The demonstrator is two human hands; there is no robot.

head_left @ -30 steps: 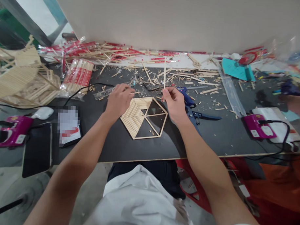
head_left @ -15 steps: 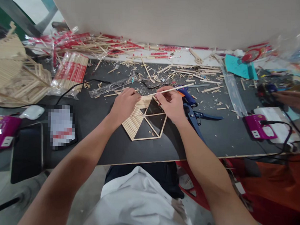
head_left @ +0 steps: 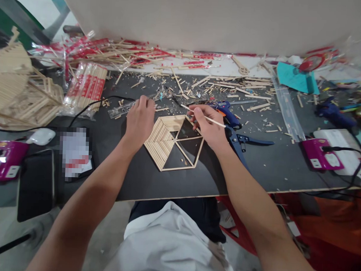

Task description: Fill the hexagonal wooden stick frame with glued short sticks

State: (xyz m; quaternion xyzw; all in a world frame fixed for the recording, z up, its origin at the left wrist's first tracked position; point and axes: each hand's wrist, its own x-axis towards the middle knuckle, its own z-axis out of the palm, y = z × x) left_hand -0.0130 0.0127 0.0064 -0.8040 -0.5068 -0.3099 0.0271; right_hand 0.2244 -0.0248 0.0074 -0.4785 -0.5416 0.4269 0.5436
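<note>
On the dark table lies a flat hexagon frame (head_left: 161, 129) of thin wooden sticks. Its left sections are filled with rows of sticks; the right and lower ones are bare triangles with spokes. My right hand (head_left: 209, 124) pinches a thin wooden stick (head_left: 215, 123), tilted over the frame's upper right corner. My left hand (head_left: 139, 118) rests at the frame's upper left edge, fingers curled down and close together, their tips hidden. Just right of my right hand are blue-handled cutters (head_left: 239, 141) and a blue glue gun (head_left: 227, 113).
Loose stick offcuts (head_left: 229, 86) litter the back of the table. Wrapped bundles of sticks (head_left: 87, 83), a phone (head_left: 36, 184) and a black cable (head_left: 94, 101) lie to the left. On the right sit a purple power socket (head_left: 322, 154), another glue gun (head_left: 335, 113) and turquoise paper (head_left: 297, 78).
My left hand has drawn back leftward from the filled rows, uncovering more of them. The stick in my right hand has swung from lying along the top edge to slanting down rightward.
</note>
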